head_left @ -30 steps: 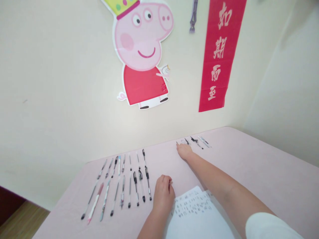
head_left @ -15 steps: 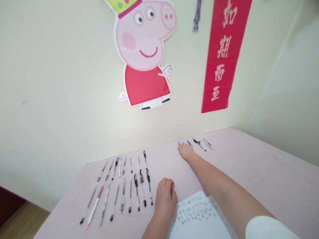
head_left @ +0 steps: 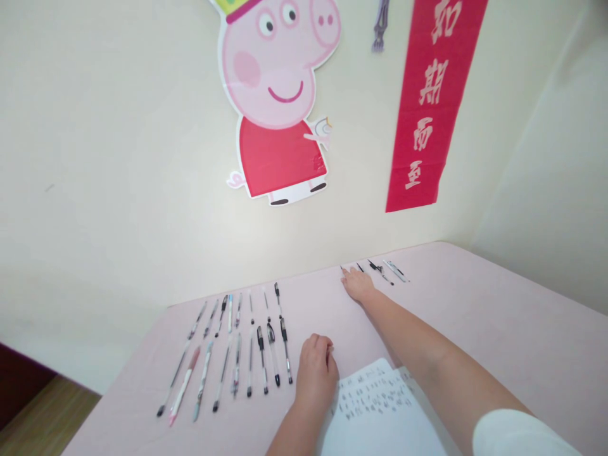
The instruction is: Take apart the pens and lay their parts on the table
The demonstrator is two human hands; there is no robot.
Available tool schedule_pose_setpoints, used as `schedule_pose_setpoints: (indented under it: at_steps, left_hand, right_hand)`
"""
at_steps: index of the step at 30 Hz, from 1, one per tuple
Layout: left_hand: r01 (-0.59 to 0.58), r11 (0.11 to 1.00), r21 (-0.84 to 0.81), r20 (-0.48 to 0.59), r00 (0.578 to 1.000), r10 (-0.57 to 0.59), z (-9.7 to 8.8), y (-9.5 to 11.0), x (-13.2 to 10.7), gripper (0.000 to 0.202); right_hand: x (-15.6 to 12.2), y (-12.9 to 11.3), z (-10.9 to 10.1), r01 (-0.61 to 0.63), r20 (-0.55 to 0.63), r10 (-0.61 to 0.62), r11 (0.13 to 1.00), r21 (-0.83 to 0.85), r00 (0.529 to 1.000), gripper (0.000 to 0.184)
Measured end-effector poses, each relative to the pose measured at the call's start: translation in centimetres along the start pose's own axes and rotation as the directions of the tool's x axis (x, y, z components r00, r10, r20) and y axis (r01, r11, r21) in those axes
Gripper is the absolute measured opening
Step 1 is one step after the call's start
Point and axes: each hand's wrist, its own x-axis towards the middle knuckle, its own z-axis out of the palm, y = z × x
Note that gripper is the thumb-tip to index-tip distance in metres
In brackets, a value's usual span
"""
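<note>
My right hand [head_left: 357, 284] reaches to the far edge of the table, its fingers closed around a thin pen. Only the pen's dark tip [head_left: 342, 268] shows past the fingers. Just right of it lie a short dark pen [head_left: 360, 267], a black pen [head_left: 379, 270] and a pale pen [head_left: 395, 271]. My left hand [head_left: 317, 367] rests on the table with curled fingers, beside a sheet of handwritten paper [head_left: 380, 411]. Whatever it may hold is hidden.
Several pens lie in two rows at left, among them a pink and white pen [head_left: 184, 387] and a black-capped pen [head_left: 285, 349]. A pink cloth [head_left: 475, 316] covers the table. Behind stands a wall with a pig cutout [head_left: 280, 152] and red banner [head_left: 427, 114].
The view has tilted slightly downward, so the wall pictures sit higher. Both hands stay in nearly the same places, and the rows of pens look unchanged.
</note>
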Motion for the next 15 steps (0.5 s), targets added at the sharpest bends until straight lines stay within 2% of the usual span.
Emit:
schedule_pose_setpoints:
  at_steps: [8,15]
  left_hand:
    - [-0.016,1.000,0.003,-0.005,1.000,0.016,0.0,0.0,0.0,0.020]
    - [-0.020,1.000,0.004,-0.008,1.000,0.020,0.0,0.0,-0.1,0.020]
  right_hand:
    - [-0.9,0.2,-0.4,0.002,-0.020,-0.002,1.000,0.026,1.000,0.050]
    - [-3.4,-1.1,-2.8,-0.007,-0.057,0.011,0.998,0.070,0.998,0.048]
